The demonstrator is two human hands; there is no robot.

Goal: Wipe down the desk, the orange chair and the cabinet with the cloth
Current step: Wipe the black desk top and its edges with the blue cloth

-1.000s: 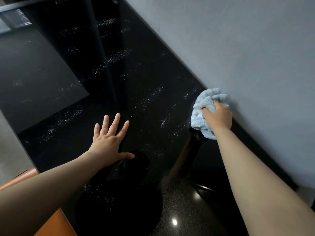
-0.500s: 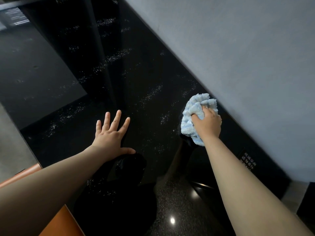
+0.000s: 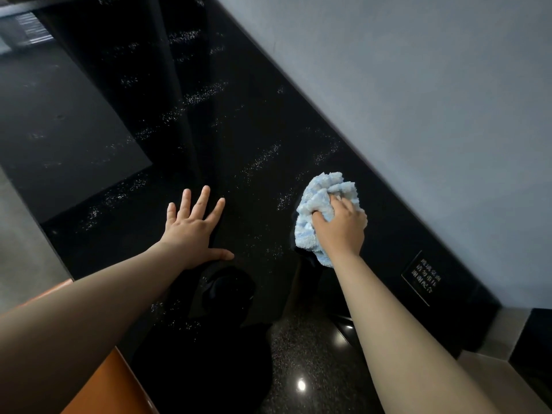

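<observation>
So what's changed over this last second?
The right hand slid the blue cloth over the black desk, away from the grey wall and toward the left hand. Nothing was picked up or let go. The left hand stayed pressed flat, fingers spread.

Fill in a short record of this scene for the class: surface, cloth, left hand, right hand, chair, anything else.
surface: black glossy desk with pale speckled streaks
cloth: light blue, bunched
left hand: flat on the desk, fingers spread
right hand: grips the cloth, holding it against the desk near the wall
chair: orange, only an edge shows at lower left
other: small dark sign with white characters, beside the wall
</observation>
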